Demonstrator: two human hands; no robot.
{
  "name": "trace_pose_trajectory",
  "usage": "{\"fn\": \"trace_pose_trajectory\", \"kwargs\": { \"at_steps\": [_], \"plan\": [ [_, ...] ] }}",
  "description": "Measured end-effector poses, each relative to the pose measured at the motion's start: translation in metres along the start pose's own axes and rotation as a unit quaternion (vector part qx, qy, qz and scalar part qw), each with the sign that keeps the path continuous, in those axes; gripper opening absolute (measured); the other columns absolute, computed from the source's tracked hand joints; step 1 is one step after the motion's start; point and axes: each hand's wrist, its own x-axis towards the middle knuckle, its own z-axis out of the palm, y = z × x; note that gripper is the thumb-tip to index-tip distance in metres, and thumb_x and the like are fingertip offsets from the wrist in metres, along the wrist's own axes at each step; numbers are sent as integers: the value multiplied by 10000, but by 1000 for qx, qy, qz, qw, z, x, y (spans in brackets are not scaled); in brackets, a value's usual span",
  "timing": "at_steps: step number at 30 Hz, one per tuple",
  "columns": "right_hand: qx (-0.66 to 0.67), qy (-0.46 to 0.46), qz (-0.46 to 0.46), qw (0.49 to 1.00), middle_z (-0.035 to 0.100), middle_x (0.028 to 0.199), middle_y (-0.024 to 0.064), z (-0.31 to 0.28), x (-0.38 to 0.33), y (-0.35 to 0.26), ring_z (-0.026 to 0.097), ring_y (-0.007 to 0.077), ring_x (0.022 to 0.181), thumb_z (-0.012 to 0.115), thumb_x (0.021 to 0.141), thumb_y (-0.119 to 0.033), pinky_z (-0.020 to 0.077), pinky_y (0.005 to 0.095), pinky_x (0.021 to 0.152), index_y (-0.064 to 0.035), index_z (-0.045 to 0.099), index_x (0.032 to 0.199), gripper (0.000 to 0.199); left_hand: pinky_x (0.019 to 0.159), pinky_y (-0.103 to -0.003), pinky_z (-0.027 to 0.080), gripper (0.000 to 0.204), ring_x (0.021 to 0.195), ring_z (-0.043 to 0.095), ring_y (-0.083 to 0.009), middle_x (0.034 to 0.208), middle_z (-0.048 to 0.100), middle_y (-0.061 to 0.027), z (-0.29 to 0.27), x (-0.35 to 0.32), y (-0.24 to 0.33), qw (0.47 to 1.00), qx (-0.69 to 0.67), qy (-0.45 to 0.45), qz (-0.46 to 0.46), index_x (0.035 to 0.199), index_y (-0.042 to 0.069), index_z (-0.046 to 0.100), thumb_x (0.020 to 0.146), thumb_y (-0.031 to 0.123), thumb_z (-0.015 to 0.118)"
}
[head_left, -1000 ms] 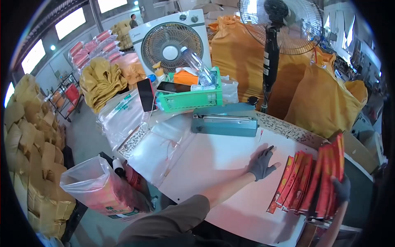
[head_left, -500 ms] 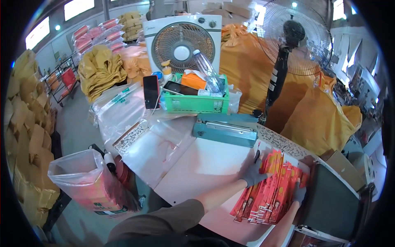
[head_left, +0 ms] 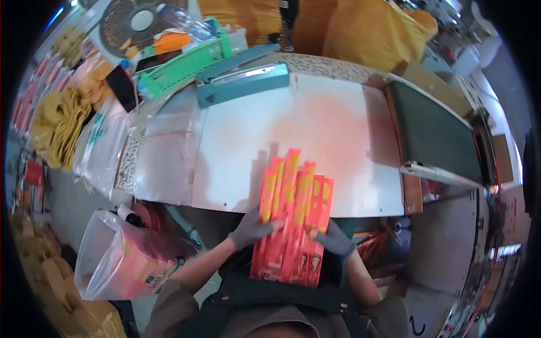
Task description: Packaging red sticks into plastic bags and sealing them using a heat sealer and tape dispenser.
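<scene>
Pressing in from both sides, I have a bundle of long, flat, glossy red-and-yellow packets (head_left: pixel 290 219) between my hands, just beyond the dark apron with round metal studs (head_left: pixel 282 298). My left grip, a hand in a grey glove (head_left: pixel 252 230), is closed on the bundle's left side, thumb laid across the front. My right grip, a hand in a matching grey glove (head_left: pixel 336 239), is closed on the opposite side. I see nothing else held by either.

I judge the step in hand to be gathering and evening the packets. Their upper ends stand at unequal heights, so the next move seems to call for equal pressure from both sides while those ends are brought level; slick wrappers could slip from the middle if one side eases.

Off to my left, an open clear plastic bag with red contents (head_left: pixel 101 262) stands beside the flat white worktop (head_left: pixel 355 180). The bundle overlaps the worktop's near edge in my view; I cannot tell whether they touch. Toward the far edge lies a long teal box-shaped device (head_left: pixel 245 85), with a bright green plastic crate (head_left: pixel 186 73) near it. Behind rises a bulging orange-yellow sack (head_left: pixel 372 34).
</scene>
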Motion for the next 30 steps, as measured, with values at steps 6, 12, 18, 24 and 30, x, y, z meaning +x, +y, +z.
{"fn": "trace_pose_trajectory", "kwargs": {
  "at_steps": [6,12,18,24,30],
  "plan": [
    [102,16,-58,993,500,1246,98,43,11,-41,503,182,1118,765,748,-160,438,338,922,-39,167,1411,901,926,-368,432,884,1128,531,-284,1209,497,-196,28,2,51,971,223,68,44,1337,-13,265,701,332,773],
    [4,33,-117,993,589,1125,98,13,51,-100,557,190,1053,856,627,-184,466,338,885,-27,502,1196,689,970,-374,402,1040,1191,468,-261,1285,440,-157,0,23,107,957,182,46,223,1360,15,201,599,268,863],
    [53,56,-393,916,464,1258,149,24,83,-166,522,256,1109,909,523,-216,453,376,935,-86,134,1456,1220,1002,-349,381,1146,1220,448,-246,1340,408,-136,-11,52,124,833,285,90,466,1411,75,163,538,218,892],
    [-81,169,-421,888,470,1239,176,43,63,-165,551,298,1069,850,629,-327,464,389,904,-86,105,1464,1144,958,-336,433,960,1138,542,-229,1274,521,-163,-1,33,119,927,74,17,367,1349,41,384,558,282,873],
    [-26,-77,-124,989,585,1165,151,31,76,-151,577,201,1027,719,755,-208,438,317,916,7,595,1152,467,926,-306,420,663,1069,527,-173,1169,554,-106,12,7,79,986,-1,20,164,1283,-9,436,809,399,655]
  ]
}}
